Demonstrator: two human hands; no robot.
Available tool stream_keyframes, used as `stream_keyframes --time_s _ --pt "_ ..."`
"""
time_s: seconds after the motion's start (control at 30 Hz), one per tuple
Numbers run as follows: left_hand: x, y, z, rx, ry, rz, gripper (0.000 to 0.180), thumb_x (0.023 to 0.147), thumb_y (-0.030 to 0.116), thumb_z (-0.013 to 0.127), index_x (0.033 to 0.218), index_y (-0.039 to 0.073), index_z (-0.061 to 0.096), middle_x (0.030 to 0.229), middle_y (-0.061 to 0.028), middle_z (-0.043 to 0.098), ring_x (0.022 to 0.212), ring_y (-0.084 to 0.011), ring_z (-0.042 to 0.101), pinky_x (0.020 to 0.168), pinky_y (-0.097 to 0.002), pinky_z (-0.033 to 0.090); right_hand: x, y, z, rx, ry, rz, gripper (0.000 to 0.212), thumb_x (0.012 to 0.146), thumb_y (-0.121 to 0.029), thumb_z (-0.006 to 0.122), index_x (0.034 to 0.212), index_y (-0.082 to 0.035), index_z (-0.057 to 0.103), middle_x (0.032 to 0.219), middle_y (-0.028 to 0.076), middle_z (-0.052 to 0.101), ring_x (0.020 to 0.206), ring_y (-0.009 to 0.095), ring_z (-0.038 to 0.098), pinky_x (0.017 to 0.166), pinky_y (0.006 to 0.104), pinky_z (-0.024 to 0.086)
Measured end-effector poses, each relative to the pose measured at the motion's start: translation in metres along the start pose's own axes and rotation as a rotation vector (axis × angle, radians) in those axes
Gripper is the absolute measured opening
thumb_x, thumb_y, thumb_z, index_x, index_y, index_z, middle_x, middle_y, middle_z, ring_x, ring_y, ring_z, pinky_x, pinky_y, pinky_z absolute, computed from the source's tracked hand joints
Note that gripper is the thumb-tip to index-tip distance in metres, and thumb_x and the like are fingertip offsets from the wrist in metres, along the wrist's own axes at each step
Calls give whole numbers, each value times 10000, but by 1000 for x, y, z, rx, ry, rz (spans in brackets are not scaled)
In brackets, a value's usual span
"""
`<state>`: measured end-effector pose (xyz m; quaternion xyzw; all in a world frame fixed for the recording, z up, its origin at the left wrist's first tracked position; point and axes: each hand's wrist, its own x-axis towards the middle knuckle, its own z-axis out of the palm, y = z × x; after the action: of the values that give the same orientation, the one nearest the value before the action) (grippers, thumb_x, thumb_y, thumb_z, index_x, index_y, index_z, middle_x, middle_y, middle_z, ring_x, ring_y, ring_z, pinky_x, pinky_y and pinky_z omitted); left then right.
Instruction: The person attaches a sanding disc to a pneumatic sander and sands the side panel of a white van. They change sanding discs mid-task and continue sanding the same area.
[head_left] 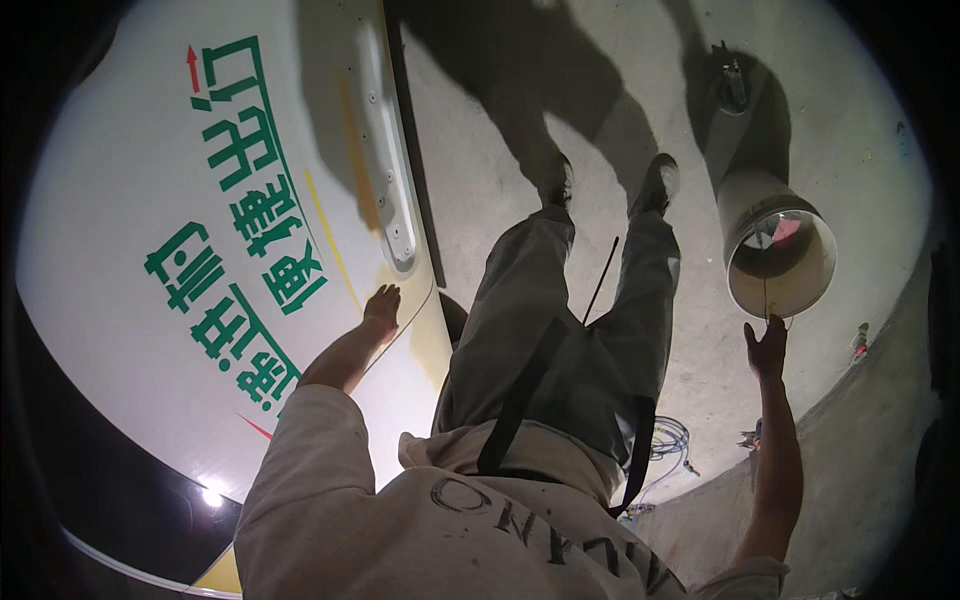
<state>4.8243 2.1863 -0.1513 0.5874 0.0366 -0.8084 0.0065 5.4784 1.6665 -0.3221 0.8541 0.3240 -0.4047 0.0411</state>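
Head view, looking down: a pale bucket (741, 205) stands to the person's right, on or just over the grey floor (850, 140). Its open rim faces the camera; its long axis runs from that rim away to the base, roughly in line with the right forearm. The right hand (768, 350) is much the nearer, just below the rim, thumb spread from fingers near a thin wire; whether it grips is unclear. The left hand (380, 312), holding nothing, lies flat on a white panel (130, 150) with green lettering.
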Motion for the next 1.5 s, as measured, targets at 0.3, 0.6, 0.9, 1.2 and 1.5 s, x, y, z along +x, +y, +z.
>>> stream_keyframes --time_s 0.3,0.6,0.9,1.2,1.5 --pt "99 -101 56 471 352 82 905 1032 643 385 1641 -7 224 1754 -131 125 1618 -316 82 1326 -450 10 11 -88 37 -25 600 51 860 1004 -457 670 1615 -8 263 1618 286 321 1484 458 325 1226 555 276" --pt "135 14 105 607 152 223 879 1047 630 341 1605 -49 316 1745 -211 90 1614 -401 39 1299 -547 -19 -44 -284 129 301 246 -249 869 951 -246 706 1615 41 225 1650 244 315 1539 424 255 1273 492 178" --pt "241 45 108 535 -27 315 808 1073 589 323 1610 -15 335 1749 -177 124 1620 -356 67 1305 -516 13 -54 -352 149 223 -69 -193 861 871 -266 781 1552 51 361 1603 247 388 1473 431 389 1231 518 319" --pt "333 53 112 609 -56 155 879 1055 647 306 1644 -2 246 1744 -173 154 1612 -336 137 1307 -493 71 -32 -329 131 189 -131 -250 826 813 -203 743 1520 55 403 1573 251 422 1436 437 446 1192 538 372" --pt "206 14 82 578 16 330 882 1053 636 295 1635 -26 252 1748 -188 110 1614 -365 75 1300 -529 20 -43 -322 152 322 -74 -135 829 792 -226 773 1503 30 433 1577 230 424 1413 424 466 1187 501 384"
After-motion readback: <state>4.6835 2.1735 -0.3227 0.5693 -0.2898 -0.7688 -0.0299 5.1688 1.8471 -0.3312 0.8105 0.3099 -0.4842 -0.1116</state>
